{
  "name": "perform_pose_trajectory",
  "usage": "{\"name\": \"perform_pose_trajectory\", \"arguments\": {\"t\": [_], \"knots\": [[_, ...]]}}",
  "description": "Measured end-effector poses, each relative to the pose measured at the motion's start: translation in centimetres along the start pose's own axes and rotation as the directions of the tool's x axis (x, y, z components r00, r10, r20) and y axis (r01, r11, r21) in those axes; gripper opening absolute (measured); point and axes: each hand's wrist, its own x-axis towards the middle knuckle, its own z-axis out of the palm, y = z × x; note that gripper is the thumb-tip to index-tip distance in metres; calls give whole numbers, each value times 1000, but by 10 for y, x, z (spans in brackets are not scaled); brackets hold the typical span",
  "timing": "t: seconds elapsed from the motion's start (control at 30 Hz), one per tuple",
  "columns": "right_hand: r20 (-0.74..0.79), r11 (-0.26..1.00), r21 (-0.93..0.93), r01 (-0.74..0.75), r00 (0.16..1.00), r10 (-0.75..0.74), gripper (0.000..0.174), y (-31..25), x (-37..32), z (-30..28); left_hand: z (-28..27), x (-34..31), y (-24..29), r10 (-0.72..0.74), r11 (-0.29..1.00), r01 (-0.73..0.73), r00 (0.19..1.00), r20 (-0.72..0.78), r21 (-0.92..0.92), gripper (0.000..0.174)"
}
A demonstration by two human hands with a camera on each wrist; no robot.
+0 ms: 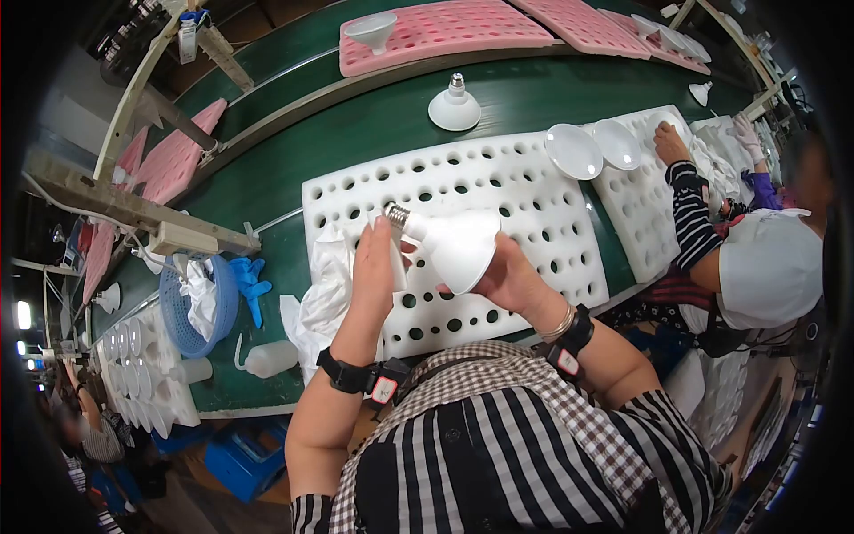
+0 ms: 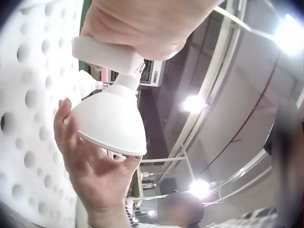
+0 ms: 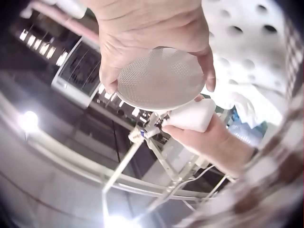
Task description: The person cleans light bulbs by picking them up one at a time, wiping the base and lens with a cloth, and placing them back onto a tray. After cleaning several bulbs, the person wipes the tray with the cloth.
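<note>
A white reflector light bulb [image 1: 458, 245] is held tilted over a perforated white foam tray [image 1: 356, 187], its screw base up toward the left. My right hand [image 1: 520, 280] grips the wide end, and its fingers and thumb spread round the rim in the right wrist view. The textured lens [image 3: 161, 78] faces that camera. My left hand [image 1: 374, 267] holds a smooth white block [image 2: 107, 54] with rounded edges against the bulb's neck, close to the metal thread. A crumpled white cloth [image 1: 325, 294] lies beside the left forearm.
Another bulb [image 1: 455, 107] stands base-up on the green bench behind the tray. Two bulbs [image 1: 573, 151] lie lens-up at its right edge. At left are a blue basket [image 1: 227, 307], a blue glove [image 1: 251, 289] and a squeeze bottle [image 1: 271, 358]. A person [image 1: 769, 267] works close at right.
</note>
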Motion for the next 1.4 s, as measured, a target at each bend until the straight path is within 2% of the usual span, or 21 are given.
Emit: {"name": "perform_pose_trajectory", "arguments": {"t": [0.03, 0.07, 0.1, 0.13, 0.17, 0.2, 0.23, 0.3, 0.33, 0.37, 0.43, 0.47, 0.5, 0.53, 0.57, 0.63, 0.77, 0.83, 1.0, 1.33, 1.4], "knots": [[89, 953, 259, -157, 986, 138, 78, -3, 1, -1, -1, -2, 0, 115, 989, -112, 993, -25, 96, 41], [87, 953, 259, -156, 987, 137, 78, -4, 1, -2, 4, -4, 0, 335, 926, -315, 940, -69, 210, 38], [84, 929, 315, -196, 980, 178, 74, -4, 1, -2, 5, -6, 2, 334, 926, -314, 940, -70, 210, 38], [84, 899, 370, -235, 972, 220, 70, -3, 1, -2, 5, -10, 6, 644, 530, -585, 749, 157, 614, 36], [86, 898, 371, -239, 971, 223, 70, -2, 1, 0, 5, -16, 11, 715, -77, -646, 495, 494, 759, 38], [65, 893, 387, -228, 973, 220, 70, -1, -1, 2, 13, -24, 13, 641, -134, -683, 492, 588, 718, 43], [45, 890, 401, -217, 975, 218, 71, 0, -3, 4, 15, -24, 12, 642, -132, -678, 497, 584, 723, 43], [10, 887, 412, -211, 974, 227, 74, -2, -2, 5, 17, -18, 13, 674, -181, -665, 453, 584, 725, 44], [77, 876, 405, -261, 965, 252, 76, -2, -2, 1, 14, -14, 18, 675, -206, -597, 487, 554, 776, 34], [140, 865, 395, -310, 951, 277, 77, -1, -3, -3, 8, -4, 15, 673, -203, -601, 487, 556, 773, 34], [119, 842, 435, -319, 947, 298, 81, 2, -4, -10, -8, 19, 4, 721, 193, -601, 623, 304, 775, 34], [180, 824, 450, -344, 939, 293, 81, 1, -4, -11, -14, 20, 9, 722, 192, -604, 621, 306, 773, 34], [241, 804, 463, -372, 926, 289, 82, 1, -5, -11, -20, 18, 14, 487, 714, -475, 865, 124, 514, 39], [252, 798, 469, -379, 923, 290, 83, 0, -5, -10, -23, 16, 17, 122, 985, -132, 988, 91, 109, 48], [253, 796, 471, -380, 923, 290, 83, -1, -5, -6, -22, 13, 19, 120, 985, -130, 989, 90, 111, 48], [194, 844, 393, -365, 930, 312, 88, -2, -5, -1, -20, 8, 21, 105, 991, -119, 975, 195, 59, 59], [246, 845, 378, -377, 921, 301, 89, 0, -4, 0, -13, 3, 11, 71, 997, -59, 964, 255, -55, 58], [218, 878, 320, -357, 929, 298, 90, -1, -5, 0, -13, 1, 11, 52, 997, -38, 964, 259, -61, 58], [230, 884, 311, -350, 930, 287, 90, 0, -5, -3, -11, -6, 10, 46, 995, -19, 954, 295, -94, 55], [210, 891, 289, -350, 931, 298, 90, -1, -6, -3, -11, -14, 11, 34, 998, -18, 947, 318, -53, 47], [258, 867, 330, -374, 919, 298, 86, 1, -5, -9, -11, -19, 20, 5, 1000, -14, 936, 353, 24, 42]]}}
